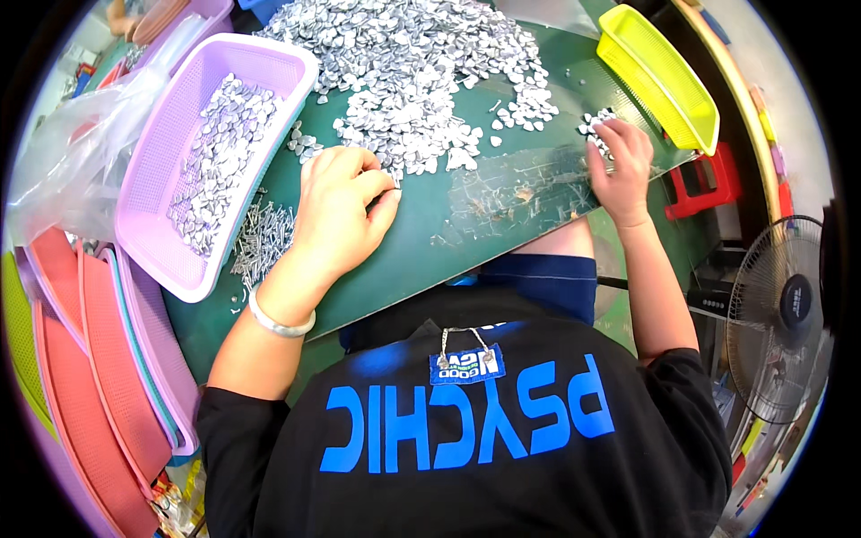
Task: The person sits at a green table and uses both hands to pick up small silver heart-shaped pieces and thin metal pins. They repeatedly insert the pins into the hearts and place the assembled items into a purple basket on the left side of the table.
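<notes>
My left hand (345, 206), with a pale bangle on its wrist, is over the green table at the near edge of a large heap of small silver, heart-like metal pieces (408, 117). Its thumb and forefinger are pinched together on a small metal piece (397, 180), only partly visible. Over at the right, my right hand (626, 170) has its thumb and fingers apart, beside a small cluster of the same pieces (595, 125). Left of my left hand lies a pile of thin silver screws or pins (264, 240), partly behind my forearm.
A purple basket (148, 193) holding more metal pieces stands at the left of the table (395, 278). The far right corner has a yellow-green basket (664, 85). Stacked baskets (99, 359) are at lower left, a red stool (713, 184) and a fan (780, 314) at right.
</notes>
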Available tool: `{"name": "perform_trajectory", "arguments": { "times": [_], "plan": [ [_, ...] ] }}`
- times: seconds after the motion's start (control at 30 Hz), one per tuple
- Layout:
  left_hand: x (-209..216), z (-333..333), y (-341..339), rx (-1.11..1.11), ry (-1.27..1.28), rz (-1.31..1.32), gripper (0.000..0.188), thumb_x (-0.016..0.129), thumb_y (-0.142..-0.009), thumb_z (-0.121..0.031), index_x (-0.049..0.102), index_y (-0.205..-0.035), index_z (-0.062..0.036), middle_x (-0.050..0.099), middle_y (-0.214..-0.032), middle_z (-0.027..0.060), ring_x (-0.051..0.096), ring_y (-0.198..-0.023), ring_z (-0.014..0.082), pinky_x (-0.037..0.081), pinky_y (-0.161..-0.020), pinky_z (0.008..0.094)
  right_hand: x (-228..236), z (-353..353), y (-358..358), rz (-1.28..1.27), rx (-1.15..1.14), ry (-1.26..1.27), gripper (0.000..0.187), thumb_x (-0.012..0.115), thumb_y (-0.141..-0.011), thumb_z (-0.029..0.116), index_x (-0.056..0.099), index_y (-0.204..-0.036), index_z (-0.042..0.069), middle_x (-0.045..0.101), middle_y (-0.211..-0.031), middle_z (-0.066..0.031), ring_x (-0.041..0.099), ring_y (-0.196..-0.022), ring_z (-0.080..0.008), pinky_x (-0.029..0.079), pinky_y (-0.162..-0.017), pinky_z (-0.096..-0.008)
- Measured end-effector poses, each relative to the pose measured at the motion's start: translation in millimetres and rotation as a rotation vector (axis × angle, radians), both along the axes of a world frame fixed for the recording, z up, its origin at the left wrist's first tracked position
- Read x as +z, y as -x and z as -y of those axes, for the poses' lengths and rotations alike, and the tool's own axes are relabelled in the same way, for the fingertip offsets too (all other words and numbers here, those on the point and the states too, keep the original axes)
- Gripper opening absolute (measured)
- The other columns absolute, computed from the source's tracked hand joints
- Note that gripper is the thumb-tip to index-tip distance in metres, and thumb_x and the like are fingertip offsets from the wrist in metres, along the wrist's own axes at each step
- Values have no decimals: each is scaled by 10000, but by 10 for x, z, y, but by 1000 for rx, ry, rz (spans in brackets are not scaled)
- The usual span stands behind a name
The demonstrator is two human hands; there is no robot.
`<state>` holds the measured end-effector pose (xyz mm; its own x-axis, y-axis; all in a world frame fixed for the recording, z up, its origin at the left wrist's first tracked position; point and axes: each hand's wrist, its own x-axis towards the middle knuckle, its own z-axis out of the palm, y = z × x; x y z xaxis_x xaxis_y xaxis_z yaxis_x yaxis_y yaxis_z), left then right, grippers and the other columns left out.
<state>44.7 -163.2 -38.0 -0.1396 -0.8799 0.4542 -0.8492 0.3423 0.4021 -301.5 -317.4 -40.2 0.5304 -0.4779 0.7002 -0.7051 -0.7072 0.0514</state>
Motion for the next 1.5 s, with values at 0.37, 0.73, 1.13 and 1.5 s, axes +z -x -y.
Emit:
{"name": "perform_trajectory", "arguments": {
  "times": [0.37, 0.73, 1.13, 1.5],
  "plan": [
    [-36, 3, 20, 115, 46, -213, 98, 707, -788, -69, 692, -882, -41, 611, -824, 84, 593, -787, 262, 479, -699, 356, 45, 150, -1468, -249, 262, -467, 130, 682, -803, 182, 720, -830, 60, 636, -860, -95, 608, -902, -312, 487, -811, -420],
    [72, 79, 180, 234, -203, -446, 118, 671, -845, -88, 711, -943, -35, 640, -823, 54, 597, -678, 173, 481, -653, 289, 169, 343, -1461, -342, 344, -760, 85, 593, -760, 92, 620, -777, 14, 641, -787, -157, 625, -775, -357, 502, -714, -428],
    [227, 394, 272, 116, -502, -1974, 268, 562, -983, -212, 598, -1057, 44, 626, -1036, 142, 621, -951, 228, 560, -853, 343, 439, 91, -1502, -34, 744, -794, 100, 693, -813, 102, 646, -843, 19, 602, -773, -87, 585, -749, -241, 484, -672, -356],
    [252, 104, 318, 456, -427, -2, 293, 783, -757, -284, 680, -887, -43, 649, -752, 119, 634, -682, 266, 500, -640, 383, 363, -73, -1511, -648, 649, -563, 154, 623, -743, 56, 686, -881, 31, 620, -982, -123, 592, -1022, -306, 526, -825, -401]
  ]
}}
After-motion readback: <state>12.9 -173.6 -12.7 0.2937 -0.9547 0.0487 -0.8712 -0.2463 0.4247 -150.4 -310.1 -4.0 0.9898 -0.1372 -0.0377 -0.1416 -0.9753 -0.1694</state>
